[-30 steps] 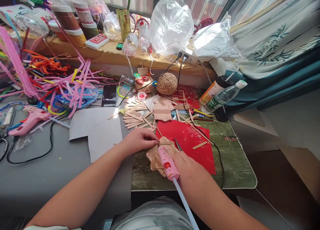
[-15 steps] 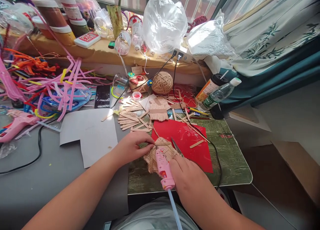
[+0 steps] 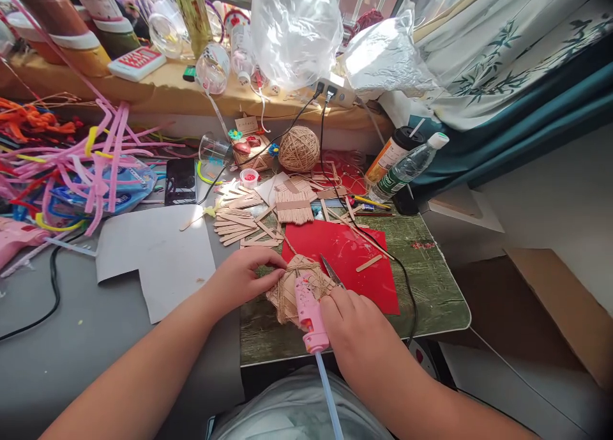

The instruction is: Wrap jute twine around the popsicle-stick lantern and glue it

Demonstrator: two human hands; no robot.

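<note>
Gripping a pink plastic glue gun (image 3: 309, 312), the right hand (image 3: 357, 322) wraps its fingers round the handle above a flat panel (image 3: 287, 293) of pale wooden slats. Coarse brown twine (image 3: 281, 304) binds the panel in bands near its edges. At the panel's upper left, the left hand (image 3: 246, 274) holds thumb and forefinger close together; whether they pinch twine cannot be told. A milky, translucent glue stick (image 3: 328, 389) juts from the gun's rear, its end cut off by the frame.

The panel rests near the front of a green, wood-grained surface (image 3: 440, 299), beside a smooth red sheet (image 3: 378, 287) bearing whitish smears. Beyond lie fanned, thin wooden sticks (image 3: 234, 226), a round twine ball (image 3: 299, 148) and a clear, ribbed bottle (image 3: 407, 168) leaning close to a dark-lidded cup (image 3: 387, 156).

The gun covers the panel's middle, and its handle is lost inside the fist. Metal scissors (image 3: 331, 271) show only in part, the rest behind the right hand. A second pink gun (image 3: 19, 242) is cropped at the left edge, near tangled, fuzzy pink stems (image 3: 103, 172).
</note>
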